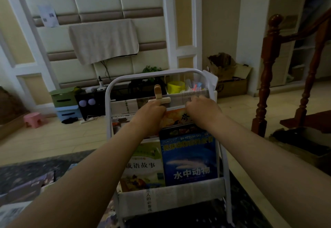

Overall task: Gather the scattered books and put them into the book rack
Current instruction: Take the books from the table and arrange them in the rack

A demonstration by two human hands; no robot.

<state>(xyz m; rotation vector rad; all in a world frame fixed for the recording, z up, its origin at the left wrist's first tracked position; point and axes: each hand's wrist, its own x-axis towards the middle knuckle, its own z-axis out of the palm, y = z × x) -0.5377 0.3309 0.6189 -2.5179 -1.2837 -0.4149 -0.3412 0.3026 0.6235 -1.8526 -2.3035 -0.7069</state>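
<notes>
Reaching forward, I had both hands at the upper tier of the rack (pixel 197 71). My left hand (pixel 152 110) and right hand (pixel 203 110) were each curled over a top corner of the orange book (pixel 176 118) that stood between them. The fingertips were hidden behind it, so I judged the grip from the knuckles. Holding it at both corners seemed meant to keep it square while it slid down behind the pocket's cloth lip.

Just beyond my left hand a wooden clip (pixel 159 96) sat on that lip, apparently pinning the cloth. Below my hands, nearer to me, the blue book (pixel 189 158) and the green book (pixel 143 167) stood upright side by side in the lower pocket, covers facing me. The blue one overlapped the orange book's bottom edge.

Down past my left forearm, loose books (pixel 23 190) lay flat on the floor, not yet gathered.
</notes>
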